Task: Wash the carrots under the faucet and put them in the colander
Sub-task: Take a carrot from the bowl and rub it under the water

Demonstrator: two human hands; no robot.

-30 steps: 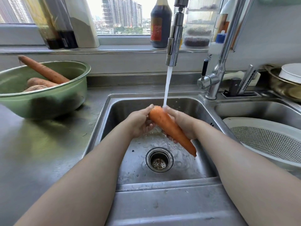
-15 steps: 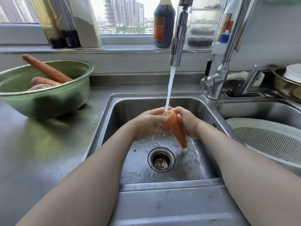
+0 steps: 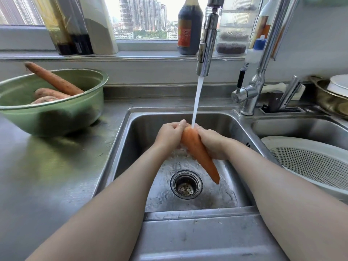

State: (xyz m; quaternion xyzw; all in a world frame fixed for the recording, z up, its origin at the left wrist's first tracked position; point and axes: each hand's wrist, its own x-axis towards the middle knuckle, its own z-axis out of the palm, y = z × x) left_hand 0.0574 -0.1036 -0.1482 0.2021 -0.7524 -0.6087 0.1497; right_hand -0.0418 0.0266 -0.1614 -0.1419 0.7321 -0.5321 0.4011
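One carrot (image 3: 197, 153) is held over the sink (image 3: 143, 129) between both hands. The left hand (image 3: 169, 136) is curled round its thick end, and the right hand (image 3: 212, 142) is wrapped along its upper side. The thick end is struck by the stream of water (image 3: 196, 102) from the faucet (image 3: 206, 44); the tip is pointed down, just right of the drain (image 3: 186, 185). More carrots (image 3: 52, 80) are seen in a green bowl (image 3: 56, 117) on the table (image 3: 47, 176) at left. A white colander (image 3: 310, 161) is set in the right basin, well apart.
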